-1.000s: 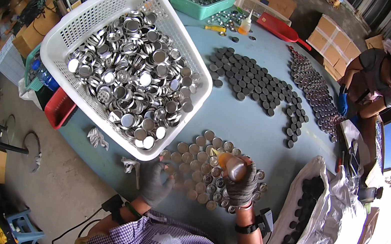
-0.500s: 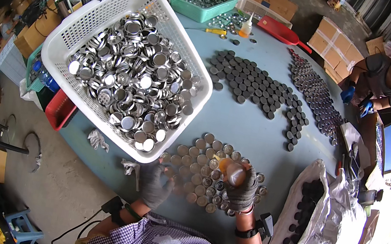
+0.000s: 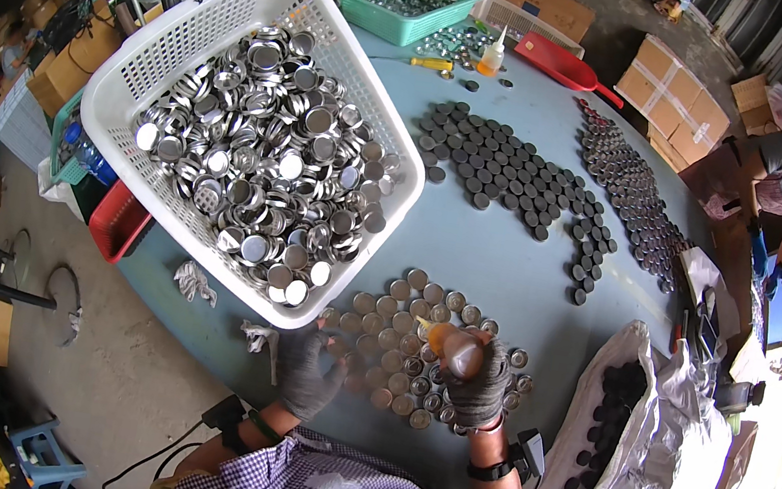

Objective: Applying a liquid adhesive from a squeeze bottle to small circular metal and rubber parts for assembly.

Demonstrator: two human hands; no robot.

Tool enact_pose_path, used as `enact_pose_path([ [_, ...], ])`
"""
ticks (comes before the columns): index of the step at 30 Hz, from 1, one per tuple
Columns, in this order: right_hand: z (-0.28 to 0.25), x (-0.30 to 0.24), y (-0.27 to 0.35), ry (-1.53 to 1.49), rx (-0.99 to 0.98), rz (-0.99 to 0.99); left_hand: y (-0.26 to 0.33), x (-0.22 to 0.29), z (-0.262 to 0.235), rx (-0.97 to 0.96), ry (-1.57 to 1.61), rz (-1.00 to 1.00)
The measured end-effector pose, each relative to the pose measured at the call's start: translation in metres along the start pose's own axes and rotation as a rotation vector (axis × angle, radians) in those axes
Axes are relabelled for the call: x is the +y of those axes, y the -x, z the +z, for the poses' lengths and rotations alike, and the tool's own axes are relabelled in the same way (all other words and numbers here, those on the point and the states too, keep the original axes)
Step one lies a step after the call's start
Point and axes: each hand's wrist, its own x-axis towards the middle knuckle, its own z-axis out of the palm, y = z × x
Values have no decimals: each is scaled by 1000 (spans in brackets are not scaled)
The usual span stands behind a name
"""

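My right hand (image 3: 479, 384), in a grey glove, is wrapped round a squeeze bottle (image 3: 462, 353) of amber liquid. The bottle is tilted, its nozzle pointing left over a spread of small round metal caps (image 3: 394, 338). These caps lie in a single layer on the blue-grey table (image 3: 519, 264), several partly hidden by the hand and bottle. My left hand (image 3: 309, 374), gloved alike, rests at the left edge of the caps with thumb and fingers apart, nothing visible in it. Just beyond it stands a white plastic basket (image 3: 119, 103) heaped with silvery caps (image 3: 261, 164).
Dark round caps (image 3: 513, 170) lie mid-table, with a reddish-dark band of caps (image 3: 627, 184) farther right. A green basket (image 3: 355, 11), another bottle (image 3: 492, 55), a screwdriver (image 3: 430, 63) and a red dustpan (image 3: 559, 64) are at the back. A white sack (image 3: 641, 464) stands right; a co-worker (image 3: 775, 181) is at far right.
My right hand has shifted the squeeze bottle slightly left and toward me over the caps. My left hand has barely moved. The co-worker's arms have moved right, away from the table.
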Motion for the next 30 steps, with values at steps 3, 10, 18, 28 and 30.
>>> enact_pose_path([
  [3, 2, 2, -3, -28, -22, 4, -1, 1, -1, -13, 10, -15],
  [10, 9, 3, -11, -33, -9, 39, -2, 2, -1, -7, 30, -19],
  [18, 7, 7, -13, -76, 39, 24, 0, 2, -1, -23, 5, -31],
  [28, -5, 4, -2, -27, -17, 96, 0, 3, -1, -32, 22, -46],
  [30, -6, 2, -1, -60, -62, 156, 0, 2, -1, -32, 21, -46],
])
